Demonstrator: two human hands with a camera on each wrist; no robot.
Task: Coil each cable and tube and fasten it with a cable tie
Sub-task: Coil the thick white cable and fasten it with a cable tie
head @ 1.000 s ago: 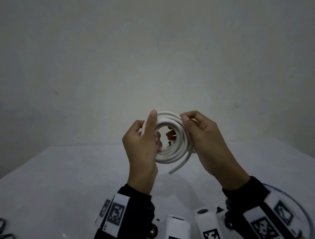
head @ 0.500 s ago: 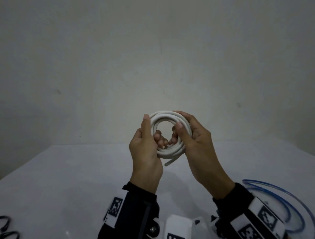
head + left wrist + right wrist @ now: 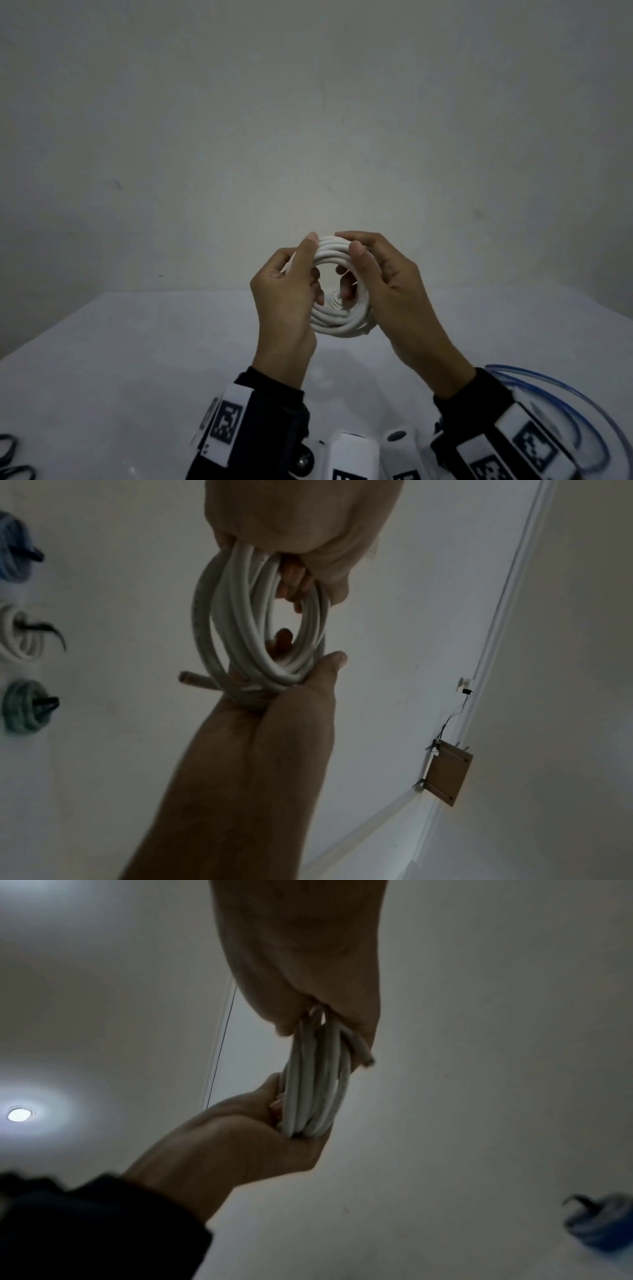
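The coiled white round plastic cable (image 3: 337, 318) is held in the air above the white counter (image 3: 130, 359), between both hands. The left hand (image 3: 286, 301) has its grip curled round the coil's left side; the right hand (image 3: 394, 294) has its grip curled round the right side, fingers through the centre. One cut end (image 3: 192, 679) projects free. The cable appears light but springy: the turns will likely spread if released. Hold across all turns at one point, clamp the loose end under the thumb, and tie opposite that point.
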